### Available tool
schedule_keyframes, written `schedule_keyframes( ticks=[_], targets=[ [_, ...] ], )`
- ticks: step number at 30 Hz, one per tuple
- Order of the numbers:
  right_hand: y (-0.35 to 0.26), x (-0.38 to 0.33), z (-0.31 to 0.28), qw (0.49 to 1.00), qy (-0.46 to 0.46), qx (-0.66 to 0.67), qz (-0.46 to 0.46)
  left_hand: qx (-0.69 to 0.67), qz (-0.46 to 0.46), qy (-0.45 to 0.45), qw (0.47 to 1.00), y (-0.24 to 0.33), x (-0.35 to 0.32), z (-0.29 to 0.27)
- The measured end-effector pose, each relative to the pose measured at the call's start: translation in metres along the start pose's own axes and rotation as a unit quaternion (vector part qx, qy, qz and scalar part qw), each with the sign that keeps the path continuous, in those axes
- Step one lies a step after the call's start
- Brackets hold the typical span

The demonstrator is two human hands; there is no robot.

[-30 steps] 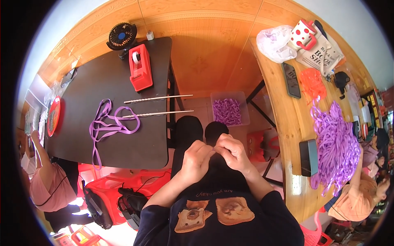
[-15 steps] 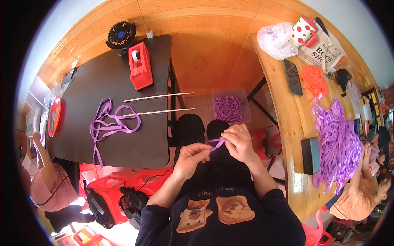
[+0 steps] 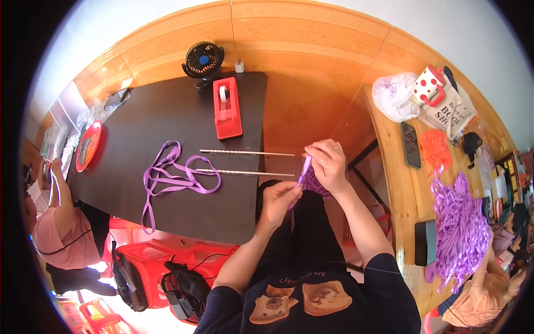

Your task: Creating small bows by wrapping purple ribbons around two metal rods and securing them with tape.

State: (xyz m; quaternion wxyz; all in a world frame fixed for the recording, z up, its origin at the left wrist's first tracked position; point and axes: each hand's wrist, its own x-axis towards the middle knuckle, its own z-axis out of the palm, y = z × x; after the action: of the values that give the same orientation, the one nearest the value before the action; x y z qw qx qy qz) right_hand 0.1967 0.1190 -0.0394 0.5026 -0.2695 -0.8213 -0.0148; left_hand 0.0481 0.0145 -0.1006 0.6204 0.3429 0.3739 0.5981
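A short purple ribbon strip (image 3: 303, 170) is stretched between my two hands above my lap. My left hand (image 3: 278, 201) pinches its lower end. My right hand (image 3: 327, 162) is raised higher and pinches the upper end, in front of a clear box of purple ribbon pieces (image 3: 317, 183) that it mostly hides. On the black table (image 3: 167, 122) to my left lie a looped purple ribbon (image 3: 172, 178) and two thin sticks (image 3: 245, 162), just beyond my left hand.
A red tape dispenser (image 3: 227, 108) and a small black fan (image 3: 202, 59) stand at the table's far side, a red plate (image 3: 88, 146) at its left. A wooden bench on the right holds a purple ribbon heap (image 3: 459, 231), bags and a mug. Another person (image 3: 58, 222) sits at left.
Both hands were close together low over my lap; now the right hand has lifted up and away, drawing a purple ribbon strip taut from the left hand.
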Motion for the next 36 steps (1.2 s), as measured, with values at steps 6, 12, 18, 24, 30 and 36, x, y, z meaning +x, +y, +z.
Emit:
schedule_keyframes(
  ticks=[6, 12, 18, 24, 30, 36],
  targets=[
    [0.022, 0.027, 0.049, 0.998, -0.013, 0.066, -0.014, -0.08, 0.11, 0.067, 0.989, -0.008, 0.018, 0.002],
    [0.019, 0.026, 0.091, 0.994, -0.014, 0.111, 0.003, -0.125, 0.162, 0.143, 0.968, -0.011, 0.03, -0.002],
    [0.017, 0.002, 0.112, 0.989, -0.014, 0.138, 0.051, -0.14, 0.117, 0.175, 0.968, -0.01, 0.023, -0.005],
    [-0.002, -0.061, 0.119, 0.96, -0.09, 0.225, 0.141, -0.067, 0.011, 0.156, 0.985, -0.013, -0.016, -0.002],
    [-0.072, -0.105, 0.087, 0.922, -0.13, 0.28, 0.234, -0.024, -0.036, 0.141, 0.989, -0.017, -0.09, -0.007],
    [-0.113, -0.158, 0.047, 0.81, -0.186, 0.412, 0.373, -0.012, -0.059, 0.067, 0.996, 0.011, -0.13, -0.018]
  ],
)
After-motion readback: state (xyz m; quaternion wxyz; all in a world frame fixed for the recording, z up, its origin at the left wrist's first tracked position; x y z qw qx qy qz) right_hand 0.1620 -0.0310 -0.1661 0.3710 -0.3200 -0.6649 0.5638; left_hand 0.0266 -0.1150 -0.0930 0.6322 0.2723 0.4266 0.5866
